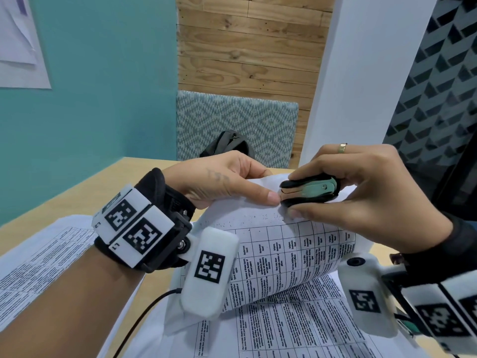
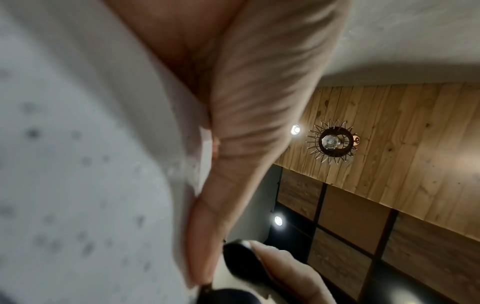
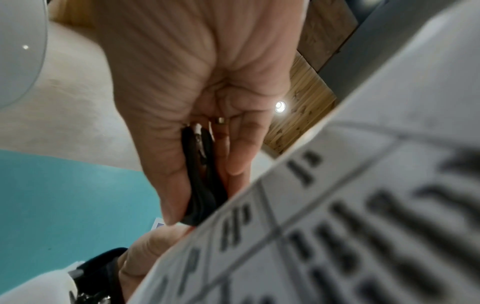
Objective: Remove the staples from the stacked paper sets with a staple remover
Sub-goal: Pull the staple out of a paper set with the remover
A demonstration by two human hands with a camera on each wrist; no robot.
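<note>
Green-and-black staple remover [image 1: 309, 190] sits clamped in the right hand [image 1: 366, 195] fingers, the left hand [image 1: 222, 182] pinching the paper set [image 1: 278, 244].

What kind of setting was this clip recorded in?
Probably a cafe-style or shared office nook: a wooden table with printed papers, a cushioned seat back against a plank wall, and a wire pendant lamp overhead.

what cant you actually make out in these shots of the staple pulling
- The staple: in the head view the staple remover and right hand cover the corner of the lifted paper set.
- The remover's claws: hidden there by the left hand thumb.
- Table text: blurred in the right wrist view.
- Left wrist view: paper and palm fill it, out of focus.
</note>
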